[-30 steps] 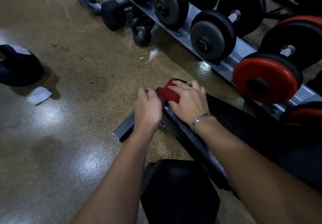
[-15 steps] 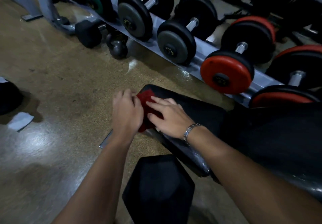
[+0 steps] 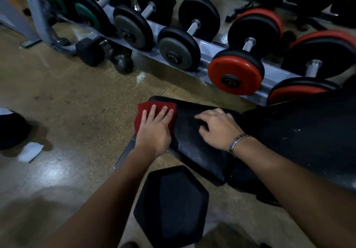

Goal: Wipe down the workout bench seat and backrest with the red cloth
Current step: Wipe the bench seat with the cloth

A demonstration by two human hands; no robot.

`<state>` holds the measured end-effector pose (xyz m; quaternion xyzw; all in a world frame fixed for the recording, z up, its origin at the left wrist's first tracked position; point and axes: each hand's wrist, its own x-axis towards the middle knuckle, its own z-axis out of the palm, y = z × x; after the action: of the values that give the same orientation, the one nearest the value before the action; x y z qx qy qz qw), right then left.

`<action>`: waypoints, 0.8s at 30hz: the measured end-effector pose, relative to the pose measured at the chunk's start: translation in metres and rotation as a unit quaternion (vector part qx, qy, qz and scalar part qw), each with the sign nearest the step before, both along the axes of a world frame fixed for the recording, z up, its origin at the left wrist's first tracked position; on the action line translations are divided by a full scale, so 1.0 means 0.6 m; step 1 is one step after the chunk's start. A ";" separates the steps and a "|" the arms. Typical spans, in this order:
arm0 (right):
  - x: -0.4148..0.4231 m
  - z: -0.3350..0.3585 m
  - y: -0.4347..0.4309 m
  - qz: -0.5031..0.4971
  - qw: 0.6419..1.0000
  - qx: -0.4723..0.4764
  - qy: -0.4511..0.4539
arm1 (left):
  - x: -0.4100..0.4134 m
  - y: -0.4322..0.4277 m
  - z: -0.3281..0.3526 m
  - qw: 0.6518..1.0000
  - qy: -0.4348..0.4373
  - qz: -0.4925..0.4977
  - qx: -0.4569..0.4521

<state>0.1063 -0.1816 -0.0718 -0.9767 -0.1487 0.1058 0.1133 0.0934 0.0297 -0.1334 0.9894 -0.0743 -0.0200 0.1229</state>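
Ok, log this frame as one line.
phase: wiping | left hand: flat on red cloth at bench seat end | right hand: bracing seat, bare

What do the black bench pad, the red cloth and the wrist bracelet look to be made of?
The black bench pad looks like vinyl or leatherette: smooth, with a streaky sheen. The red cloth looks like soft matte fabric, maybe microfibre, lying flat under the left hand. The wrist bracelet on the right hand looks like polished metal: silvery, linked.
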 end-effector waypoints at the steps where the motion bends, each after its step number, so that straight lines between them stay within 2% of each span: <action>1: -0.002 -0.001 -0.003 0.004 1.000 -0.005 0.002 | -0.012 0.012 -0.003 1.000 -0.010 -0.019 0.002; 4: -0.011 -0.004 -0.021 0.012 1.000 -0.028 0.007 | -0.006 0.033 0.003 1.000 -0.004 0.017 0.017; 7: -0.023 -0.004 -0.041 0.007 0.999 -0.047 0.013 | 0.029 0.001 0.018 0.997 0.045 0.059 -0.009; 10: -0.034 -0.006 -0.051 -0.002 0.998 -0.054 0.026 | 0.026 -0.019 0.012 0.998 0.038 0.028 -0.047; 14: -0.043 -0.006 -0.062 -0.011 0.997 -0.055 0.055 | -0.009 0.025 0.006 0.999 0.020 -0.020 -0.026; 20: -0.051 0.005 -0.077 -0.029 0.994 -0.079 0.064 | 0.024 -0.019 0.018 0.991 0.083 0.102 -0.010; 24: -0.059 0.027 -0.079 0.007 0.989 -0.143 0.028 | 0.008 -0.034 0.014 0.998 0.047 -0.005 -0.030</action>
<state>0.0709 -0.2289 -0.0555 -0.9784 -0.1355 0.1544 -0.0242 0.0982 0.0092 -0.1247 0.9828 -0.0741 -0.0648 0.1562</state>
